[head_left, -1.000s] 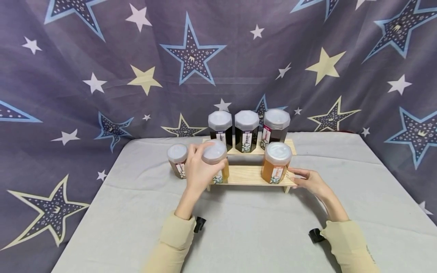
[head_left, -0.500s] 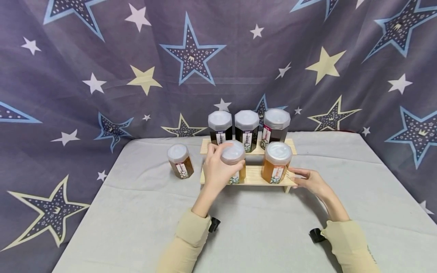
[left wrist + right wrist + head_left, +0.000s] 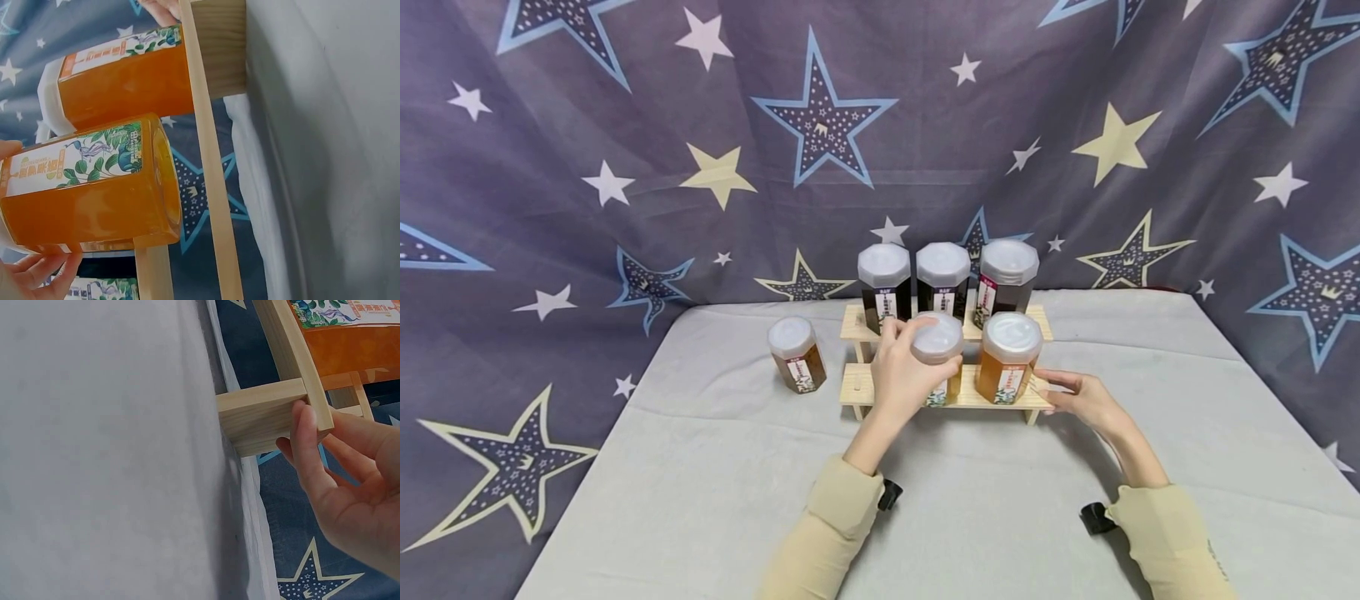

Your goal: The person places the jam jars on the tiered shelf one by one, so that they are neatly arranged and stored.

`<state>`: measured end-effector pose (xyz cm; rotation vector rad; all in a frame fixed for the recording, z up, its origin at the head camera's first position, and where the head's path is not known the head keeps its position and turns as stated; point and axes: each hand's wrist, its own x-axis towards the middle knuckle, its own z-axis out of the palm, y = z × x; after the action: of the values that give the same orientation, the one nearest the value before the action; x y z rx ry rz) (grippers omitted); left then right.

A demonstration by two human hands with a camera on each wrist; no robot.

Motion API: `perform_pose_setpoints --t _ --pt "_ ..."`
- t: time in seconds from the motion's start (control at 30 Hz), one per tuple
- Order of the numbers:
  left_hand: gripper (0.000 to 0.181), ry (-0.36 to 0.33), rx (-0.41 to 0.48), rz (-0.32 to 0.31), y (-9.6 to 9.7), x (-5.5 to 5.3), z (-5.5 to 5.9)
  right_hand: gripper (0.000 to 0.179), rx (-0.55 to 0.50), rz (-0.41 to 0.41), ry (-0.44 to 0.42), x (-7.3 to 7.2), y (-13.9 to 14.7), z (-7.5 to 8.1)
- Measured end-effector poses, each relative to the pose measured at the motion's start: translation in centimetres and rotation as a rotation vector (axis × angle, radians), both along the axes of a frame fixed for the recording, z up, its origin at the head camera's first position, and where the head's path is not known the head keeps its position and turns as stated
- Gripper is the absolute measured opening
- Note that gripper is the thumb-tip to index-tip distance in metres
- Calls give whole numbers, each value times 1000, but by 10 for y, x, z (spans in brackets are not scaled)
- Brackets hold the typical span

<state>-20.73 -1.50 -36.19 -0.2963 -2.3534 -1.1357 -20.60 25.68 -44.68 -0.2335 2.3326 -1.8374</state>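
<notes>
My left hand (image 3: 904, 371) grips a honey jar (image 3: 87, 194) with a frosted lid, fingers and thumb around its upper part. In the left wrist view its base hangs tilted, with a gap to the front edge of the wooden rack's lower shelf (image 3: 215, 187). Just right of it, a second honey jar (image 3: 1003, 367) stands on that shelf. My right hand (image 3: 1082, 404) pinches the right end of the wooden rack (image 3: 319, 406), thumb and fingers at the corner of the lower board.
On the upper shelf behind stand three dark jars (image 3: 942, 279) with frosted lids. A brown jar (image 3: 797, 354) stands on the grey cloth (image 3: 722, 467) left of the rack. A star-patterned curtain (image 3: 880, 125) hangs behind.
My left hand has carried the honey jar rightward along the lower shelf, closer to the second honey jar, uncovering the shelf's left end. The right hand keeps its place on the rack.
</notes>
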Motion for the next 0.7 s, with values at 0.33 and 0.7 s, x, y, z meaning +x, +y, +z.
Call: perform_pose_setpoints --t 0.33,0.7 --pt "52 20 -2 -39 8 -1 -3 46 8 -3 6 1 -1 1" --pt "52 -17 -35 -63 16 -4 -8 45 -14 3 1 1 0 2"
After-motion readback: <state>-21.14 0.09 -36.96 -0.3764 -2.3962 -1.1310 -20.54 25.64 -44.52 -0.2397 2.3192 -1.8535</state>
